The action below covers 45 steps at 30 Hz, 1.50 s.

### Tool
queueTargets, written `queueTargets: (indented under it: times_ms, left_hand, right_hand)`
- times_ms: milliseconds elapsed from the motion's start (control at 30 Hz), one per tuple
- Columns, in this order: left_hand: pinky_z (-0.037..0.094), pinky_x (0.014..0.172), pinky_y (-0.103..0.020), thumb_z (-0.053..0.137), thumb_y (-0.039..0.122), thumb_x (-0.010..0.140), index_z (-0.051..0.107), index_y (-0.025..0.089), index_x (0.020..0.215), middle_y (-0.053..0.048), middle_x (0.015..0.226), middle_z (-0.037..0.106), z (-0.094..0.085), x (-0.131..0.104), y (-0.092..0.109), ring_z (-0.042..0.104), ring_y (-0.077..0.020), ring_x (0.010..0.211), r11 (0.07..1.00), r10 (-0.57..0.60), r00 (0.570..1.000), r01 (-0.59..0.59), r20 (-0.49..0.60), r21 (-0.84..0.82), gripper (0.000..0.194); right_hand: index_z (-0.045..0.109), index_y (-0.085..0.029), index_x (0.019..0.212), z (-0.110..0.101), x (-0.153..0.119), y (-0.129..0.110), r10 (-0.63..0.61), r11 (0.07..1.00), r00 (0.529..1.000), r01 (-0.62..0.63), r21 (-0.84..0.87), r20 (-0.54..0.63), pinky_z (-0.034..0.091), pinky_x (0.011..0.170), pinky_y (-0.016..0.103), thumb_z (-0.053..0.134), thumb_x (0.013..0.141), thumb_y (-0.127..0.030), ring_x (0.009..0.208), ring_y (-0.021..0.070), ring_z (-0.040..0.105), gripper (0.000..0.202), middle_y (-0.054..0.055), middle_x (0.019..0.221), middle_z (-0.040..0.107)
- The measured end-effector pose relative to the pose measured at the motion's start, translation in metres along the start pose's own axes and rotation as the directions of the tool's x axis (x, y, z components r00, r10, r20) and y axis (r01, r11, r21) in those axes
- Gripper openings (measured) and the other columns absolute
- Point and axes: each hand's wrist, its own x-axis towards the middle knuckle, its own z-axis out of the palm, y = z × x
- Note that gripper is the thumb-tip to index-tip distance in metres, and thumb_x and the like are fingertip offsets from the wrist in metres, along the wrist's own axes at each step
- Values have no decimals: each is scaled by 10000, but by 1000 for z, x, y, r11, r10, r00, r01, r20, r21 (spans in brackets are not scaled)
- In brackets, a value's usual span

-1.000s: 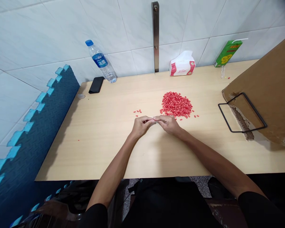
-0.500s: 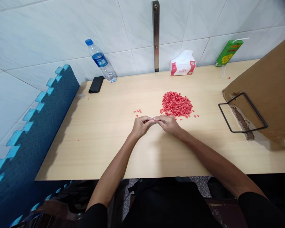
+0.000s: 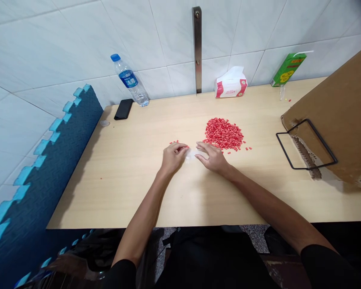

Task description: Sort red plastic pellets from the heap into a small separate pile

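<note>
My left hand (image 3: pixel 172 157) is closed in a pinch, and a small red tube-like piece (image 3: pixel 187 147) shows at its fingertips. Just to the right, my right hand (image 3: pixel 213 157) has its thumb and fingers apart. Between the two hands lies a whitish, see-through blurred patch (image 3: pixel 192 153); I cannot make out what it is. A heap of small red tube-like pieces (image 3: pixel 224 133) sits right behind my right hand. A few loose red pieces (image 3: pixel 173 142) lie beyond my left hand, partly hidden by it.
Along the tiled wall stand a water bottle (image 3: pixel 130 80), a tissue pack (image 3: pixel 231 83) and a green drink carton (image 3: pixel 289 69). A black phone (image 3: pixel 123 109) lies at back left. Cardboard (image 3: pixel 333 108) with a black wire frame (image 3: pixel 291 166) borders the right, blue foam matting (image 3: pixel 63 160) the left.
My hands were touching at the fingertips and have moved apart. The right fingers have spread, and the whitish patch now shows between the hands. The view has shifted slightly.
</note>
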Motion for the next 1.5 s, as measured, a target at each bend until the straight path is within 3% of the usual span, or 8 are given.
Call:
queueTargets:
  times_ms: [300,433,600,833,1000,1267,1400,1500]
  left_hand:
    - [415,862,-351,584,437,802,681,226,967,-69,940,594,-54,22,-43,528,-231,954,901,-113,984,160,-138,404,285]
    - [289,1017,-491,584,402,796,600,192,1038,-135,1205,481,-89,66,-79,369,-322,1193,754,-210,842,463,-496,467,320]
    - [247,1016,-519,626,473,723,502,155,1129,-185,1300,451,-134,135,-125,321,-367,1257,576,-357,674,704,-647,415,531]
    - [213,1006,-544,549,538,756,443,74,1184,-273,1325,442,-159,210,-165,317,-393,1275,457,-300,684,715,-665,529,640]
    - [283,948,-544,559,661,700,291,74,1289,-249,1395,394,-177,254,-185,320,-412,1285,339,-540,535,845,-650,413,875]
    - [243,998,-555,604,629,690,344,176,1212,-130,1297,505,-180,259,-191,387,-347,1242,380,-479,622,783,-620,492,739]
    - [229,1018,-584,615,658,652,235,144,1333,-204,1369,423,-176,239,-181,346,-392,1282,401,-507,617,787,-602,469,934]
    - [215,1051,-577,603,662,655,252,142,1360,-230,1408,361,-170,210,-176,352,-402,1287,470,-388,681,726,-621,503,943]
  right_hand:
    - [568,-209,1156,3,1,0,7,998,999,-9,-56,-39,525,864,376,612,838,-329,906,227,685,343,81,971,708]
    - [596,-209,1091,3,3,0,2,995,996,-11,-99,-86,533,796,375,600,837,-308,845,231,679,272,75,901,709]
    - [607,-219,1019,1,9,-3,-4,982,993,-18,-186,-118,529,731,394,557,850,-287,783,242,653,189,83,860,691]
    - [562,-248,1037,3,18,-10,-62,970,996,47,-239,-58,515,699,444,570,822,-261,780,270,632,215,85,827,674]
    - [539,-245,1040,3,21,-10,-7,979,1000,8,-204,7,503,715,448,554,823,-266,805,266,624,219,84,856,676]
    - [544,-194,991,-2,20,-10,-44,978,997,55,-200,63,469,759,424,553,820,-269,807,236,599,187,83,852,668]
    - [547,-171,991,-3,19,-11,-68,977,997,74,-201,37,459,763,406,556,825,-261,808,228,593,189,76,836,661]
    - [556,-165,994,-3,18,-10,-70,975,997,72,-209,14,457,768,401,570,825,-250,830,233,591,189,79,843,657]
